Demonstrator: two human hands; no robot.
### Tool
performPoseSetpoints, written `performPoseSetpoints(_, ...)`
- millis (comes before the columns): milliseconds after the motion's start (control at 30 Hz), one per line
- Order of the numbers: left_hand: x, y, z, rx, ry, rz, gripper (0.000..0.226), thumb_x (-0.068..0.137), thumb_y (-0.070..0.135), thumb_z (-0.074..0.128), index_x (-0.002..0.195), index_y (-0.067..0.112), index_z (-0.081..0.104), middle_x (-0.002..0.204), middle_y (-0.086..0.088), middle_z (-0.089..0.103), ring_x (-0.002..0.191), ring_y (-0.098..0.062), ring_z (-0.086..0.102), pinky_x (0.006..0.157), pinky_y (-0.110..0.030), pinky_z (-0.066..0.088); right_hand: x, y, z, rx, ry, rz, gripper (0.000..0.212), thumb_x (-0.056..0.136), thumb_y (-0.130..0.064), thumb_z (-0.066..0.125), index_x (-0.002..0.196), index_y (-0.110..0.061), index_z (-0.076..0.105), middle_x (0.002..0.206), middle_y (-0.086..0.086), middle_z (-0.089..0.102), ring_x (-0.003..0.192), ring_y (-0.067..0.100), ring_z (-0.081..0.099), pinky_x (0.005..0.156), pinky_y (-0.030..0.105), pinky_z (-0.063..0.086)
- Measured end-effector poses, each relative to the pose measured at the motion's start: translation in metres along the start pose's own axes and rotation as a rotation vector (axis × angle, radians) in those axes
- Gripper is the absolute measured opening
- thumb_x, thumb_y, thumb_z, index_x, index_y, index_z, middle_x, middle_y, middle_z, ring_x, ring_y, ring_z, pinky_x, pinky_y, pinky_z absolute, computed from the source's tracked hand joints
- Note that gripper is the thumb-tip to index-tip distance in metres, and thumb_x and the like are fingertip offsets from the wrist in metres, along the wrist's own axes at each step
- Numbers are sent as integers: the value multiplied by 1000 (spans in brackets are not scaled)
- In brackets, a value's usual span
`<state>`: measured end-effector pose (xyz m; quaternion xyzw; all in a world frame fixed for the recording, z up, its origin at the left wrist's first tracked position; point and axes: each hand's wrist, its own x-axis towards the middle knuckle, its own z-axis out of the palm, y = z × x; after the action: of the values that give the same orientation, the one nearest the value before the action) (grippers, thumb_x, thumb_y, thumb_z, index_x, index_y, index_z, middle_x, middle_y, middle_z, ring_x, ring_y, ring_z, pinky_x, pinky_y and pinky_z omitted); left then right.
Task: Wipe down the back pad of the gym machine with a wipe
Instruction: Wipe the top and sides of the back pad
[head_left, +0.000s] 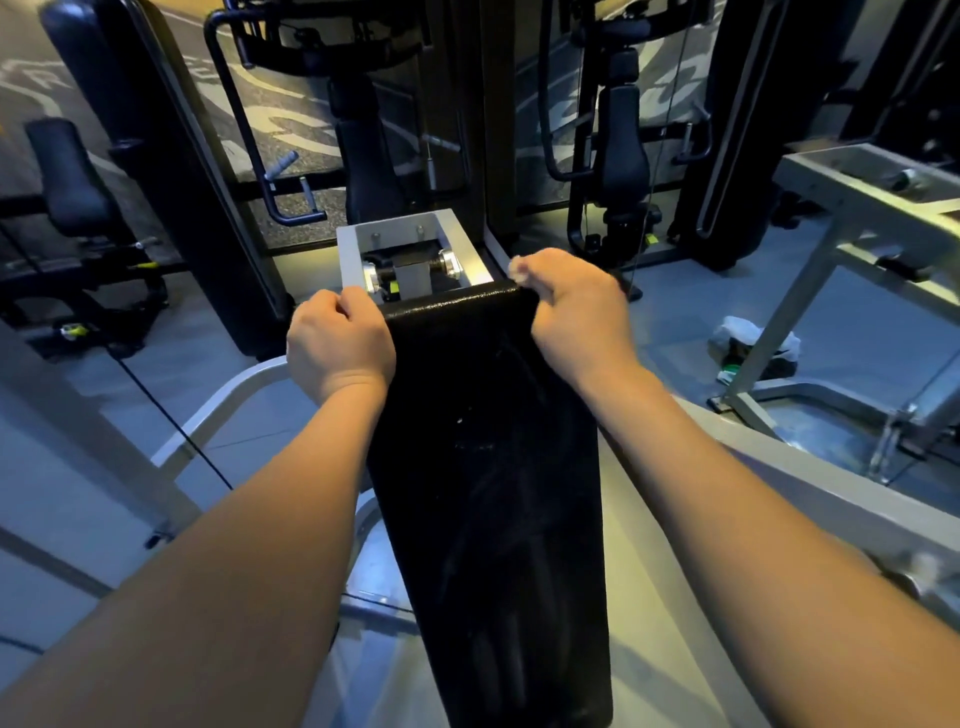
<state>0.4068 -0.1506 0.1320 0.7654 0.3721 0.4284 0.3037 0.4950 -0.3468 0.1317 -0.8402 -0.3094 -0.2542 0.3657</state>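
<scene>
Your left hand (340, 343) grips the pad's (483, 467) far left corner; your right hand (571, 306) curls round its far right corner.

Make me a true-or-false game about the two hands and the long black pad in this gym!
1. Both hands are at the far end of the long black padded back pad. True.
2. The left hand lies flat on the floor. False: it grips the pad's top left corner.
3. A small whitish scrap, likely the wipe, shows at the fingertips of the right hand. True.
4. The pad is bright red. False: it is black, with faint streaks on it.
5. A crumpled white packet lies on the grey floor to the right. True.
</scene>
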Motion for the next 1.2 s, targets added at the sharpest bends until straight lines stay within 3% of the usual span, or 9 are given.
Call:
performPoseSetpoints(133,-1,1,-1,22,-9,20,33,99,25,41,75,7,56,97,-9,48,96,-35,53,71,-35,31,11,-2,-3,-18,-181,-150,33,90,-6,63,112,-29,70,111,-10,70,107,16,63,88,35,52)
performPoseSetpoints(267,-2,1,0,11,21,48,30,98,22,42,76,9,57,98,-4,46,106,-33,51,72,-32,30,-2,23,-26,245,-58,261,37,101,-10,50,122,-28,74,120,-13,73,117,6,62,104,26,48)
performPoseSetpoints(433,-5,3,-1,23,-3,14,31,95,21,41,72,3,53,70,-6,46,75,-29,45,53,-36,23,16,6,-14,190,-149,258,35,98,-12,47,107,-30,77,108,-7,72,102,18,62,89,32,50)
performPoseSetpoints(600,-5,6,-4,41,-28,-27,37,96,23,40,77,-4,56,62,-5,41,67,-29,41,50,-33,25,11,34,-19,532,-117,461,31,102,-22,50,111,-30,79,114,-17,74,114,4,63,107,32,49)
performPoseSetpoints(733,-6,6,-3,53,-27,-22,36,95,26,39,74,2,55,61,-4,41,66,-28,42,49,-33,24,-43,61,2,594,-148,682,33,100,-29,46,102,-32,79,92,6,76,80,15,60,78,47,56)
performPoseSetpoints(800,-5,4,-1,50,-16,-10,37,95,26,38,72,2,54,62,-6,42,69,-30,44,49,-35,23,-40,64,3,680,-140,707,36,94,-21,45,80,-35,76,68,-7,66,63,17,53,61,40,46)
performPoseSetpoints(933,-6,6,-1,71,-19,0,35,97,25,38,69,6,48,68,-10,45,72,-29,44,48,-31,22,-3,59,-13,713,-73,578,36,102,-13,47,114,-29,77,115,-13,73,112,10,66,97,28,54)
performPoseSetpoints(1067,-7,5,-2,69,-14,6,38,96,25,38,61,10,41,61,-3,39,70,-28,44,48,-30,21,-36,74,4,721,-136,707,33,101,-22,46,90,-23,76,91,-6,72,90,13,66,80,30,53)
performPoseSetpoints(1200,-8,6,-1,84,-9,1,39,96,26,39,60,12,39,61,-4,39,69,-28,43,47,-32,22,-50,87,10,549,-337,778,27,98,-24,49,96,-12,73,91,7,67,84,19,59,82,39,53)
